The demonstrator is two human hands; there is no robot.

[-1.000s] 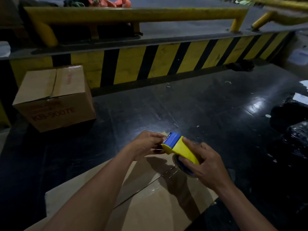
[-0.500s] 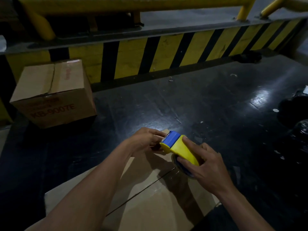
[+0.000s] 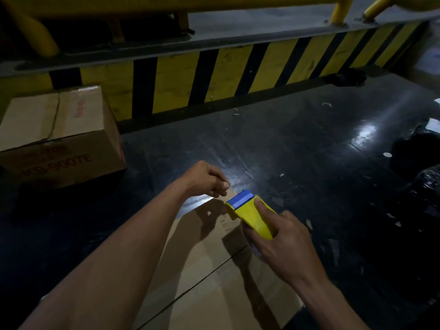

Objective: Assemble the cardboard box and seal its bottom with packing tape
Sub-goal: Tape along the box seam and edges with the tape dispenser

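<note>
1. Currently the taping step is starting: the cardboard box [image 3: 214,277] lies at 6 o'clock with its flaps closed, and the seam between them looks untaped, though the dim light leaves this uncertain.
2. Right hand [image 3: 283,246] is closed around the yellow-and-blue tape dispenser [image 3: 250,214], held over the box's far edge.
3. Left hand [image 3: 207,178], at 12 o'clock of the box, pinches what appears to be the tape end [image 3: 204,199] at that edge.
4. Next move, by judgement: press the end down, then draw the dispenser along the seam toward 6 o'clock.
5. At 10 o'clock, a second carton [image 3: 57,136] reads "KB-9007E"; its other print is illegible.
</note>
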